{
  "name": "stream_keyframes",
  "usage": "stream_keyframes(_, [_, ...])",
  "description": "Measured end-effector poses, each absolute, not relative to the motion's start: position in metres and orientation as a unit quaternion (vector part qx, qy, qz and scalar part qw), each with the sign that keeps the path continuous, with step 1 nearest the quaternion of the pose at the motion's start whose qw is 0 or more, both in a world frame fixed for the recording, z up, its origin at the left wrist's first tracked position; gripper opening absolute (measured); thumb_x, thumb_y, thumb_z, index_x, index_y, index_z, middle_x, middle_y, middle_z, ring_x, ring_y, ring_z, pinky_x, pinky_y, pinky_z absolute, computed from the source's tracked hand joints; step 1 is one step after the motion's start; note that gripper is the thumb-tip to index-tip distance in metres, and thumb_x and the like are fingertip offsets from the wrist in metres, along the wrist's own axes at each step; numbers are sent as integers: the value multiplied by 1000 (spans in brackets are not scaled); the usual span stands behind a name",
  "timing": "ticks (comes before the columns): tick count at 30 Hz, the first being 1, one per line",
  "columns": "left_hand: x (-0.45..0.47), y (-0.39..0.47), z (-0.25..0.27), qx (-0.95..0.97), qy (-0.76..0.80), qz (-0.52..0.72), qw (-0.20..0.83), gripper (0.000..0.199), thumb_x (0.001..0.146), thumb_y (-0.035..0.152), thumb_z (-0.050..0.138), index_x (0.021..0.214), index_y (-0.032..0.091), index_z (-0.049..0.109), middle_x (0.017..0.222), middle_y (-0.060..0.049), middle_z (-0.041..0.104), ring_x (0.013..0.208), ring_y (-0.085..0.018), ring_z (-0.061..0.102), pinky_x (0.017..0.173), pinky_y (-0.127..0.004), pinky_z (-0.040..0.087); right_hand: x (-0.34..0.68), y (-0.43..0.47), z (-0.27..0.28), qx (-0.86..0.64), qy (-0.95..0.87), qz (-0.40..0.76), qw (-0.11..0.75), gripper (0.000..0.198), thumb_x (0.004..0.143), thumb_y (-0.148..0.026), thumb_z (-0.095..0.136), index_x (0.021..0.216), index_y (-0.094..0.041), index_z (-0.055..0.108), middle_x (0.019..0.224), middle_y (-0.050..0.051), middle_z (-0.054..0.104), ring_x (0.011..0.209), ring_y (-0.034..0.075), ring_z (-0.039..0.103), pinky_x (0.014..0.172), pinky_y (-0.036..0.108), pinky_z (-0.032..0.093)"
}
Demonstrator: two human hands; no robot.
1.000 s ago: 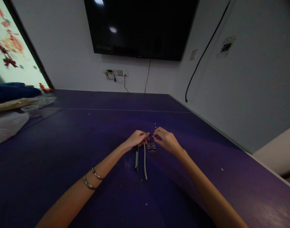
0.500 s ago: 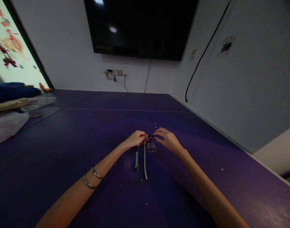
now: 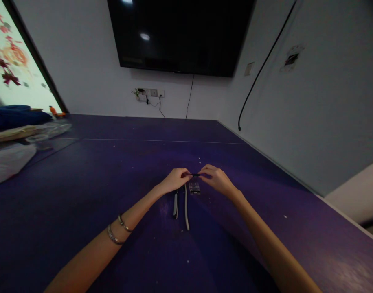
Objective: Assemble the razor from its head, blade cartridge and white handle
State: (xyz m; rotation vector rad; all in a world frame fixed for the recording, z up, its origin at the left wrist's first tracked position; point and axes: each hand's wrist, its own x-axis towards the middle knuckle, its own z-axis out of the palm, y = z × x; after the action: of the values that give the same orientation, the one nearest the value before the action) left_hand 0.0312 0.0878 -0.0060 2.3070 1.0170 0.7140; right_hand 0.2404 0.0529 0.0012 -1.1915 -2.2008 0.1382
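Observation:
Between my two hands is a small, narrow black piece (image 3: 195, 175), too small to identify. My left hand (image 3: 177, 179), with bracelets on its wrist, pinches the left end with thumb and fingers. At the other end, the fingertips of my right hand (image 3: 214, 178) are closed on it. Just below lies a small clear, dark-edged box-like item (image 3: 194, 188) on the purple surface. A light grey curved strip (image 3: 186, 209) and a shorter grey strip with black edges (image 3: 176, 205) lie nearer me, their far ends close under my left hand.
The purple surface (image 3: 119, 171) has small white specks. At the far left are a dark blue cloth (image 3: 20, 116), plastic bags (image 3: 12, 160) and a small orange object (image 3: 54, 112). A large screen (image 3: 180, 36) hangs on the wall, and a black cable (image 3: 260, 73) hangs at right.
The fingers of my left hand have shifted slightly on the black piece, and the piece looks a little turned. The strips and clear item have stayed put.

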Motion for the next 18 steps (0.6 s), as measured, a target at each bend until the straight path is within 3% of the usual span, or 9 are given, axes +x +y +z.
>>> stream_keyframes(6, [37,75,-12,923,340,157,91,48,70,37,64,112,14,55,103,-11,62,97,-26,53,83,-36,41,253,65,-15,-474,-828,143,263,12,77,-24,60,83,-19,69,85,4,65,79,16,60,74,27,45])
stream_keyframes(18, [43,68,-27,930,349,106,43,52,76,32,58,123,14,45,111,-12,59,103,-26,51,85,-37,38,244,62,-20,-484,-836,170,195,13,75,-21,61,83,-22,71,86,3,64,79,15,58,73,25,43])
